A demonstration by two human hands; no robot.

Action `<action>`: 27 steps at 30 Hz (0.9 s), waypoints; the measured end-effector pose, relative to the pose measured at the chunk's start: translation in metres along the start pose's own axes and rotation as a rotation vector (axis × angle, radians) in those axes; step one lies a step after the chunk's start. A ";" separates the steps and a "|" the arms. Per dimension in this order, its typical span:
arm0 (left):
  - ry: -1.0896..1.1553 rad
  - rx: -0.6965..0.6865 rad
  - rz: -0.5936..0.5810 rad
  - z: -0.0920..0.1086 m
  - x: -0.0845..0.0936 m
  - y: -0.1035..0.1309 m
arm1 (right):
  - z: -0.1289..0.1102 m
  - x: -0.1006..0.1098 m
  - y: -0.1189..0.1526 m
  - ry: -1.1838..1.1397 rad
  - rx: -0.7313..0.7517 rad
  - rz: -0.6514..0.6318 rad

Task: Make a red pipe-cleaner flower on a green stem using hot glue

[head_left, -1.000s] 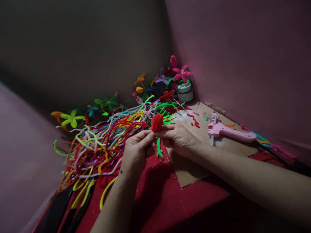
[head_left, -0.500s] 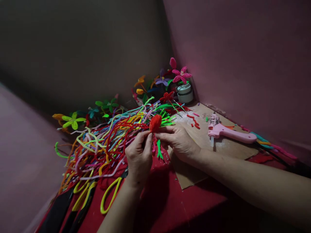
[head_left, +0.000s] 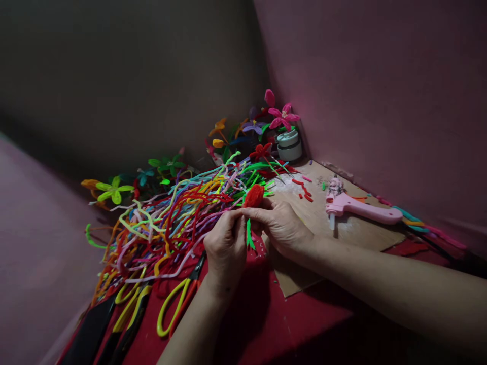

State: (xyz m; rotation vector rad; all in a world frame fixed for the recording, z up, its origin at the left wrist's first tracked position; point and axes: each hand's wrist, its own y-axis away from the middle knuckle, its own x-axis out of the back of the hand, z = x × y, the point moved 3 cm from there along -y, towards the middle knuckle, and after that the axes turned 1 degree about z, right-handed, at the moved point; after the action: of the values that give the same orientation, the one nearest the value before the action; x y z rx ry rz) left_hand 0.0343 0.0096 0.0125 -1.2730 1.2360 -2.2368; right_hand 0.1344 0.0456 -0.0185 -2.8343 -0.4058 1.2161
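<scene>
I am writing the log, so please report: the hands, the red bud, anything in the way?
Left hand and right hand pinched together at red bud's base. Bud upper, tilted. Nearest clutter: fuzzy-stem pile, beyond left hand.

A bright red pipe-cleaner flower bud [head_left: 254, 195] sits at the fingertips of the left hand [head_left: 227, 241] and right hand [head_left: 284, 226]. From here I see fuzzy strands packed into a plump, closed, rounded shape. It points upward, its top leaning to the right and away from the person, while the fingers hide its base from me.
</scene>
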 end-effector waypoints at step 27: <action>-0.285 -0.135 -0.109 -0.007 -0.003 0.001 | -0.011 0.003 -0.007 0.052 0.038 -0.012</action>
State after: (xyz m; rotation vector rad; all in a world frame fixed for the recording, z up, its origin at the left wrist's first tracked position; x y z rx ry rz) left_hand 0.0306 0.0143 0.0081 -1.6791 1.2502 -1.9787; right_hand 0.1430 0.0541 -0.0118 -2.8201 -0.3930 1.1323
